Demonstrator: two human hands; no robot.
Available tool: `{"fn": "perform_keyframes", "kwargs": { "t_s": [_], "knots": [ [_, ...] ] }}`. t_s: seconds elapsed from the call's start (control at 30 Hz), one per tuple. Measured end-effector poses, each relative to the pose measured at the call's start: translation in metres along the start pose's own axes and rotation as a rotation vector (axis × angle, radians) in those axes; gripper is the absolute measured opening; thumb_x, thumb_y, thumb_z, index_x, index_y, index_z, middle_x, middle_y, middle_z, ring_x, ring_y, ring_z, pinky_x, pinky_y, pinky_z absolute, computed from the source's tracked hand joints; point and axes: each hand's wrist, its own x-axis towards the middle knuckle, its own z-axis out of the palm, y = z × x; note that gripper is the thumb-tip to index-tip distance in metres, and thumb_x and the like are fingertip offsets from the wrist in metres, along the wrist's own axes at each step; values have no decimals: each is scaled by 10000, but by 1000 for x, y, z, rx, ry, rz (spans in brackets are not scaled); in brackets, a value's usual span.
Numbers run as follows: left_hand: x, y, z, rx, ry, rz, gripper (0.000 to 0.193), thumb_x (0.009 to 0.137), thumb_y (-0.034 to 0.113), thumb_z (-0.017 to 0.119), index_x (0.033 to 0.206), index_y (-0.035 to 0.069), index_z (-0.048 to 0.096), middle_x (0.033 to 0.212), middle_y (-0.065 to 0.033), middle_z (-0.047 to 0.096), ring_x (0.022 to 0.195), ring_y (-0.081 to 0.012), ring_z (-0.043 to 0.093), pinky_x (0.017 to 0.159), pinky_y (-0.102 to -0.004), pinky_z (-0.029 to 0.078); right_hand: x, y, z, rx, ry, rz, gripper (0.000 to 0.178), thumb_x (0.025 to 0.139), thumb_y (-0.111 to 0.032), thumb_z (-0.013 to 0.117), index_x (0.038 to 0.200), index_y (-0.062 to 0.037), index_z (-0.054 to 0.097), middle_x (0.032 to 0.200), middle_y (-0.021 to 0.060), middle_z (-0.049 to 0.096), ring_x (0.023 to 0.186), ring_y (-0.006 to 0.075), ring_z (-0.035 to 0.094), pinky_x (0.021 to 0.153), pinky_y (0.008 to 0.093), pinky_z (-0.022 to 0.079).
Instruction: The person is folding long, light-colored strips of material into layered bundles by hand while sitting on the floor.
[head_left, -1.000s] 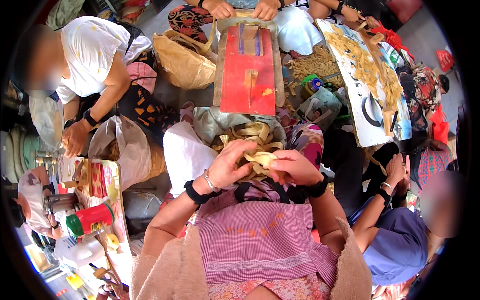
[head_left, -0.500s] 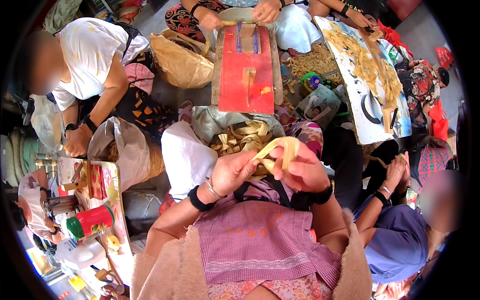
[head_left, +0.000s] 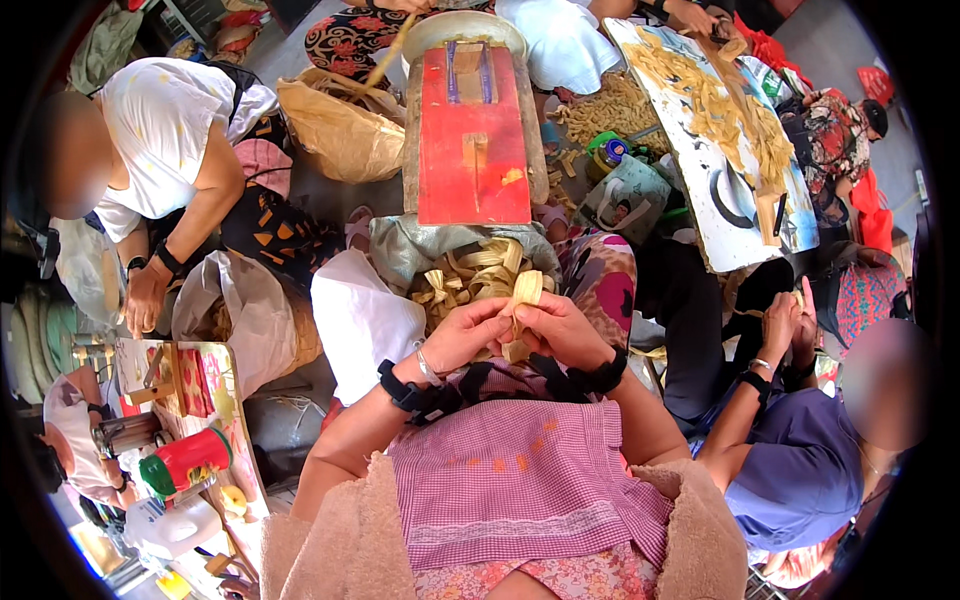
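Between my hands, just above my lap, is a flat yellow-tan strip (head_left: 527,289) bent into a loop that stands up from my fingers. My left hand (head_left: 468,336) pinches its lower end between thumb and fingers. From the other side my right hand (head_left: 568,333) grips the same strip, thumb pressed close to the left fingertips. Part of the strip is hidden behind the fingers. Right beyond the hands, a grey-white sack (head_left: 392,247) holds a heap of similar folded strips (head_left: 475,268).
Ahead stands a red board (head_left: 473,185) with a wooden block on it. At right, a white board (head_left: 690,150) bears many loose strips. Paper sacks (head_left: 345,125) and a table with a red jar (head_left: 190,462) are on the left. Co-workers sit on both sides.
My hands have come closer together and slightly lower. The strip's wide loop is now a small upright one. Across the red board, the co-worker's hands have moved up and left.
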Motion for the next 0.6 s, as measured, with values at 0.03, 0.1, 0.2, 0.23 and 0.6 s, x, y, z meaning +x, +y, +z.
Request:
{"fn": "perform_keyframes", "kwargs": {
  "t_s": [0.03,0.1,0.2,0.23,0.6],
  "knots": [
    [2,-5,-3,46,18,-4,264,956,203,512,1155,37,561,900,16,575,728,-37,530,587,-200,454,-1,2,-3,34,4,36,224,964,-222,485,1072,-59,593,751,6,605,523,39,453,453,181,349],
    [3,-13,-17,426,119,83,208,895,123,542,1076,24,566,951,-44,608,751,-151,593,648,-272,499,-1,10,-9,103,14,110,213,969,-220,470,1055,-64,585,736,10,573,508,50,425,440,186,326],
    [0,4,-12,1011,210,489,204,788,26,553,991,25,532,1065,-147,592,875,-321,610,753,-323,501,4,29,-12,405,80,180,199,967,-209,482,1079,-67,566,746,-9,551,504,46,426,446,179,332],
    [0,11,-5,989,135,516,204,788,22,549,991,25,528,1094,-153,582,904,-330,607,762,-326,498,5,31,-12,428,21,185,214,959,-214,501,1105,-68,557,770,-13,558,511,42,432,444,175,340],
    [10,-8,0,847,219,200,156,874,155,543,981,44,521,790,-166,622,713,-325,624,625,-373,484,12,31,1,-771,231,-220,309,843,-179,622,1106,-27,565,790,26,581,675,177,569,595,282,454]
  ]
}}
